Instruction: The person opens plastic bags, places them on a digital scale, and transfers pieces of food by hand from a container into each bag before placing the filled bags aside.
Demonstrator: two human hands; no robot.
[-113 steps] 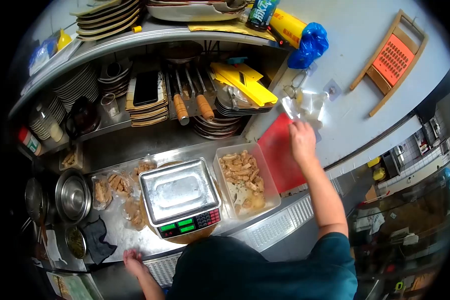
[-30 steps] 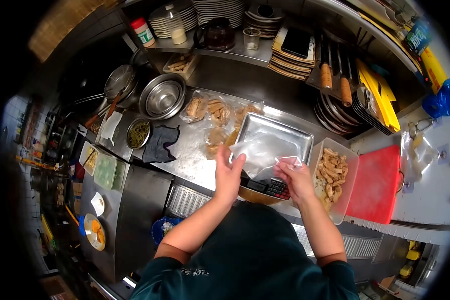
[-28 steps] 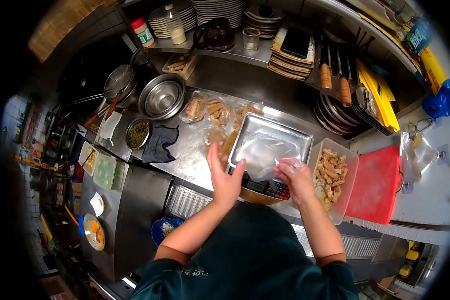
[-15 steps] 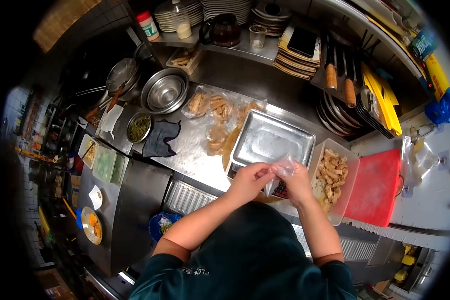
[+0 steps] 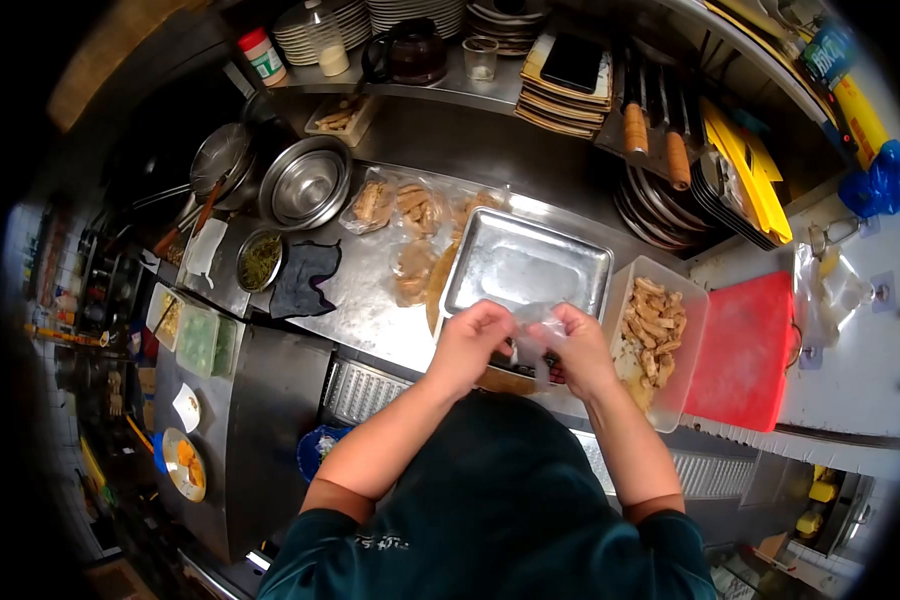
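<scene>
A clear thin plastic bag (image 5: 538,326) is stretched between my hands, just over the near edge of a shallow metal tray (image 5: 530,262). Its left edge is pinched in my left hand (image 5: 470,345), fingers curled. My right hand (image 5: 582,352) grips the other side of the bag. Below the bag, part of a dark keypad shows, mostly covered by my hands; the tray sits on that device. Right of my right hand stands a plastic tub (image 5: 698,335) of cooked-looking strips (image 5: 654,325). Filled clear bags of similar pieces (image 5: 418,208) lie left of the tray.
A red cutting board (image 5: 742,350) lies right of the tub. To the left are a dark cloth (image 5: 305,278), a bowl of greens (image 5: 261,262) and nested metal bowls (image 5: 308,187). Wooden-handled knives (image 5: 677,160) hang beneath the shelf at the back right.
My hands have moved apart, spreading the bag wider between them. The view has shifted slightly, so the counter items appear a little further left and up.
</scene>
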